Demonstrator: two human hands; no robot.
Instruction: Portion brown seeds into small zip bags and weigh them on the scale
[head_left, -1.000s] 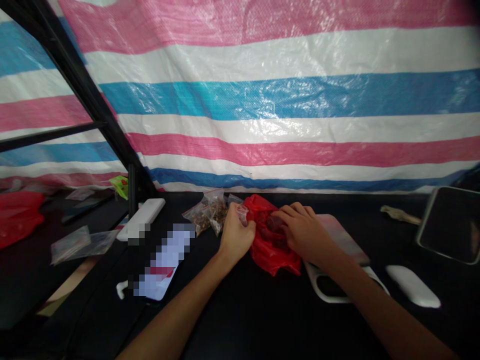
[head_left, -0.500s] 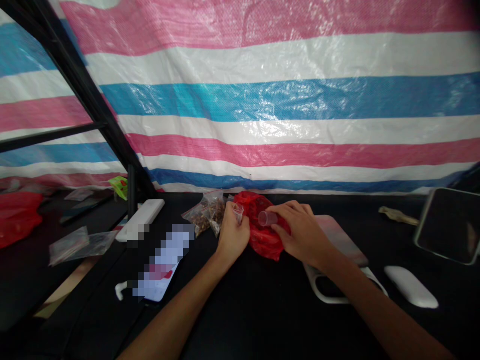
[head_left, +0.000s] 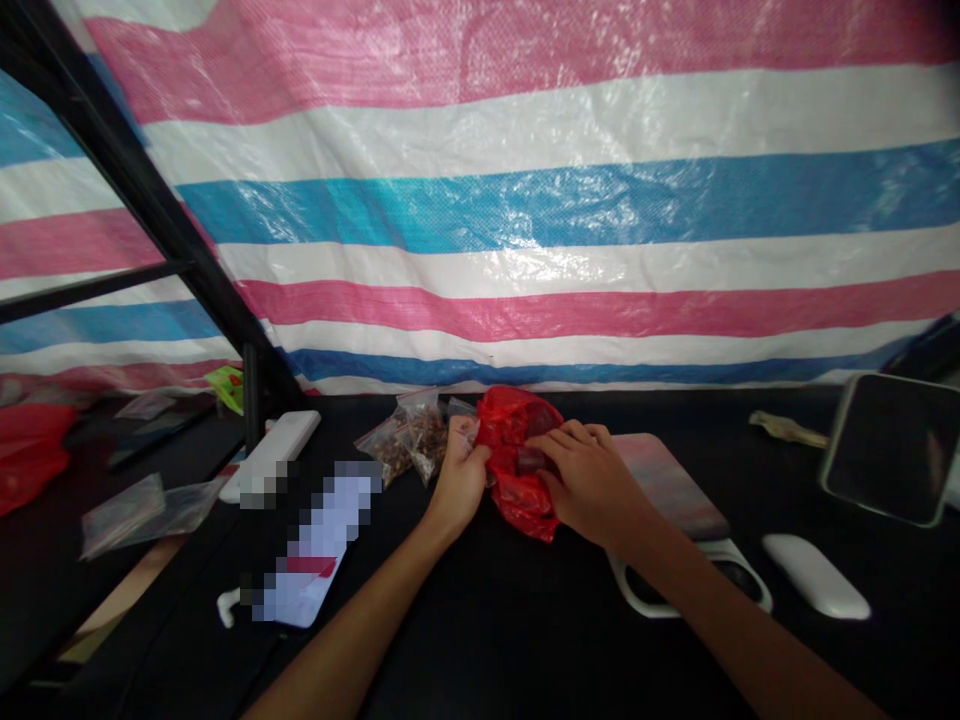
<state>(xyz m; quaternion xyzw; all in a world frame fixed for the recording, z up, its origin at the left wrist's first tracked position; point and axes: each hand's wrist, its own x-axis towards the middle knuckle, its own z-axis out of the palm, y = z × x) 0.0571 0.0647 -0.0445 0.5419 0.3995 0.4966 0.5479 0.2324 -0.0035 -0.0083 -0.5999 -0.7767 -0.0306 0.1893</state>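
Note:
My right hand is closed around a small clear plastic cup, which is tilted inside an open red plastic bag. The bag lies crumpled on the black table, between my two hands. My left hand is closed at the bag's left edge, pinching a clear plastic zip bag. Whether it also grips the red bag, I cannot tell. Just left of that hand lie several zip bags filled with small brown pieces. The contents of the red bag are hidden.
Left of my arms lie a lit phone, a white earbud, a white oblong block and flat clear bags. On the right are a white-framed device with a shiny plate, a white rounded object and a dark-screened device.
The cup has gone deeper into the red bag with my right hand, and more red plastic surrounds it. My left hand stays by the bag's edge. The view has shifted slightly.

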